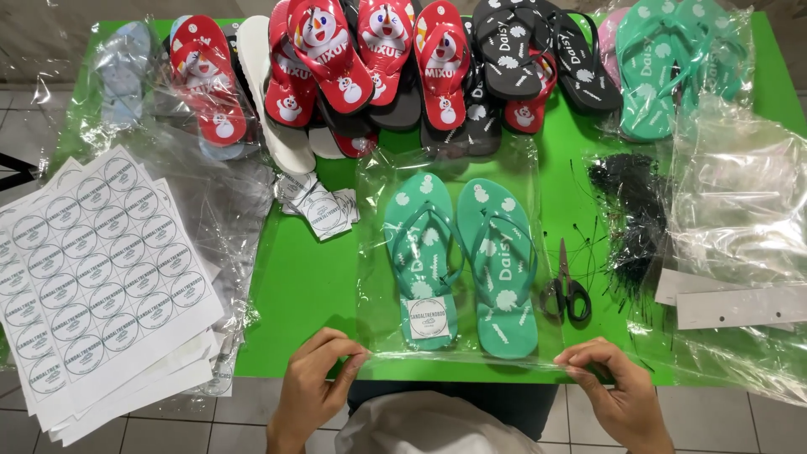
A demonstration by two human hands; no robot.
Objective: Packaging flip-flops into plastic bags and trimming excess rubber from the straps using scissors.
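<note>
A pair of teal flip-flops (461, 256) with white flower prints lies side by side inside a clear plastic bag (370, 210) on the green table (303, 277). A round white sticker (428, 318) sits on the heel of the left flip-flop. My left hand (315, 382) pinches the bag's near edge at its left corner. My right hand (618, 391) pinches the same edge at the right corner. The plastic is stretched between both hands.
Sheets of round stickers (97, 269) lie at the left. Black scissors (565, 290) rest right of the bag, beside a heap of black tag ties (630, 210). Red, black and teal flip-flops (403, 67) fill the far edge. Loose clear bags (740, 202) and white cards (740, 307) lie right.
</note>
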